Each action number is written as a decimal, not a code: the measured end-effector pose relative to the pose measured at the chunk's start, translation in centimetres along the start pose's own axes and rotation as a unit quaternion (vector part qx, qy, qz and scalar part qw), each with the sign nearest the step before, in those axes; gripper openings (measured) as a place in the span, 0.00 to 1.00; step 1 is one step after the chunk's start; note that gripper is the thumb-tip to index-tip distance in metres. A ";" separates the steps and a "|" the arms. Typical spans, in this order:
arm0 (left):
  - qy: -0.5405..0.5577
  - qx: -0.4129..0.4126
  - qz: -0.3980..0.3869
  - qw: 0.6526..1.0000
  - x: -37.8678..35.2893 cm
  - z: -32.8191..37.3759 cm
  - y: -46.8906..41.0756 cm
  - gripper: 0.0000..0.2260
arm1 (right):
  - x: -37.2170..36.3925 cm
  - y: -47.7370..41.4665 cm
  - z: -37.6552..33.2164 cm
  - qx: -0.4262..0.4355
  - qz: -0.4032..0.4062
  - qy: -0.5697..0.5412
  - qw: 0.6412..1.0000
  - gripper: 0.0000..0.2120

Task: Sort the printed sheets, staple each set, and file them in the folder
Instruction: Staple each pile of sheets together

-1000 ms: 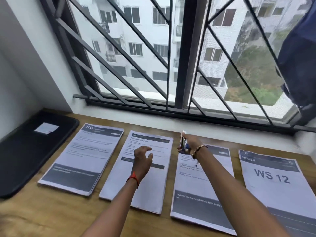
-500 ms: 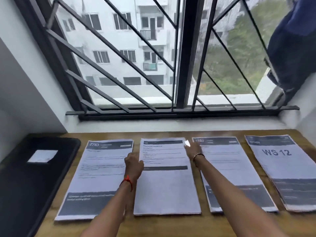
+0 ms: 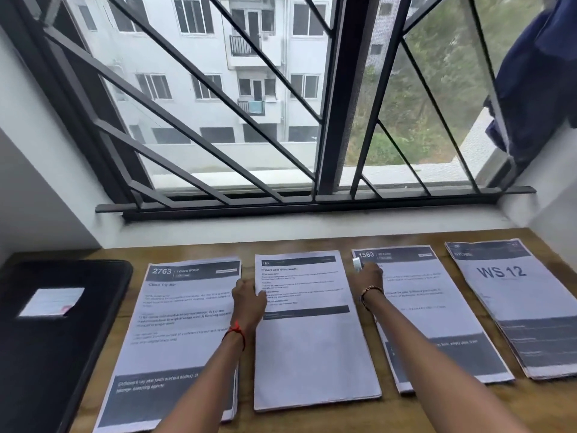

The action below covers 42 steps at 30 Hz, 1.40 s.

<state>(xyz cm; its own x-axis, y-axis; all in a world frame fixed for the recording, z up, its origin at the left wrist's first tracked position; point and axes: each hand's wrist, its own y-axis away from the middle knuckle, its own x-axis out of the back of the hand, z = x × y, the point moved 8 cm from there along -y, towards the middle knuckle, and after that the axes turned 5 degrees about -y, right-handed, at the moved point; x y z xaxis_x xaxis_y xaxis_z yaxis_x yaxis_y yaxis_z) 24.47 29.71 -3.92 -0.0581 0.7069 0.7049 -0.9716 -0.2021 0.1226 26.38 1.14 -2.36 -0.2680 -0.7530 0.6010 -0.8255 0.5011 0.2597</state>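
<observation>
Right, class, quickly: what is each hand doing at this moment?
Left hand: touches the second-from-left sheet set at its edge; grip cannot be told.
Right hand: holds a small stapler.

Four white stacks in a row: the 2763 stack [image 3: 175, 323], the middle stack [image 3: 312, 354], the 1563 stack [image 3: 415, 307] and the WS 12 stack [image 3: 512, 295], all banded in dark grey. Black folder [image 3: 46, 354], white label [image 3: 51, 301]. Brown wood-grain table [image 3: 468, 410]. Red thread [image 3: 235, 332] on the left wrist, gold-and-dark beads [image 3: 370, 290] on the right — and a silvery stapler [image 3: 357, 264]. Dark grey grille [image 3: 218, 98] in diagonal bars — navy cloth [image 3: 543, 73].
</observation>
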 end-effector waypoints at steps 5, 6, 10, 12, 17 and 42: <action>0.011 0.022 0.008 1.000 -0.1 -0.1 -0.9 0.04 | -1.9 -1.1 -0.6 -0.013 -0.033 0.023 0.999 0.09; 0.013 0.025 0.003 1.000 -0.3 -0.1 -1.0 0.02 | -2.3 -1.4 -0.7 -0.004 -0.034 0.036 0.999 0.09; 0.003 0.039 -0.017 0.999 -1.3 -0.8 -1.9 0.08 | -3.3 -1.6 -1.4 0.013 -0.032 0.062 0.997 0.16; 0.005 0.038 -0.023 0.999 -1.7 -0.9 -2.1 0.11 | -3.6 -1.6 -1.7 0.025 -0.038 0.057 0.997 0.13; 0.023 0.040 -0.027 0.999 -2.0 -0.6 -1.8 0.13 | -3.7 -2.0 -1.6 0.039 -0.019 0.060 0.997 0.17; -0.022 0.096 0.056 0.994 -1.2 -0.6 -4.9 0.11 | -12.0 2.4 -7.6 0.300 -0.134 0.180 0.927 0.06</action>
<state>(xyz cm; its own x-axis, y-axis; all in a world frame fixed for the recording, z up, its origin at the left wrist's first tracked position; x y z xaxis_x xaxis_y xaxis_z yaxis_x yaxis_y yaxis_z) 29.13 30.27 -5.79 -0.1489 0.6434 0.7509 -0.8980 -0.4059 0.1696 31.37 14.68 -3.17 0.0802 -0.5705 0.8174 -0.9953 -0.0912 0.0340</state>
